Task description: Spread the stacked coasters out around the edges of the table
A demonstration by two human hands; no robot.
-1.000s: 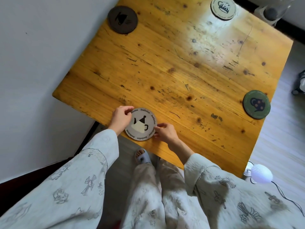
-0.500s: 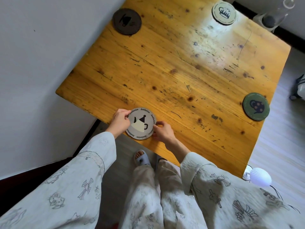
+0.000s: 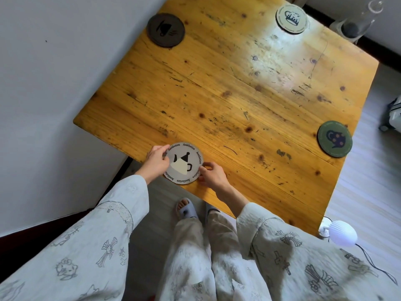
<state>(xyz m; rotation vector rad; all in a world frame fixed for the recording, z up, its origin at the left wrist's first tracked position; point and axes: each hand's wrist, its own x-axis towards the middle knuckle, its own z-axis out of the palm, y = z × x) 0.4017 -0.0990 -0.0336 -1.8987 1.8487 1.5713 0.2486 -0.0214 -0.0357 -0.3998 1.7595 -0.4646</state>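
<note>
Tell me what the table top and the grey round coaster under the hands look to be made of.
The yellow-orange table top looks like varnished pine planks: knots, grain lines, plank seams, a glossy glare patch, dark scuffs. The grey round coaster with a cream pot drawing, touched at its sides by the left hand and right hand, looks thin, matte and printed; possibly coated board or rubber-backed fabric, which cannot be told.

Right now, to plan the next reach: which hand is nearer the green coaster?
Right. The right hand sits at the grey coaster's right rim, on the green coaster's side; the left hand holds the opposite rim, farther away.
</note>
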